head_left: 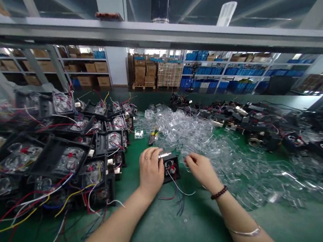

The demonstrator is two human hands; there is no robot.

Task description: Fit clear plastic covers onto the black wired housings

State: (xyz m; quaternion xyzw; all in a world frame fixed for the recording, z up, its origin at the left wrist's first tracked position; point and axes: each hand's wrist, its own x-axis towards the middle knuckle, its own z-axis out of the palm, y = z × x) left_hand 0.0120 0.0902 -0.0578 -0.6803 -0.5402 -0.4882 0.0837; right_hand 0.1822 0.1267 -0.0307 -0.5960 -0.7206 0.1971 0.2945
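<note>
My left hand [151, 170] wraps over the left part of a small black plastic housing [175, 166] on the green table, its fingers closed on it. A silver cylinder [165, 155] shows at the housing's top, and a red part sits inside. Red, white and dark wires [181, 197] trail from the housing toward me. To the right of it, my right hand [201, 170] has its fingers curled together at the edge of the clear plastic pieces [183, 129]. Whatever may be between those fingertips is too small or clear to make out.
Stacked black housings [56, 158] with loose coloured wires fill the left side. Yellow-handled pliers [153, 136] lie beyond my left hand. More black assemblies [265, 124] are heaped at the back right. A metal beam [170, 35] crosses overhead, with shelves [224, 71] behind.
</note>
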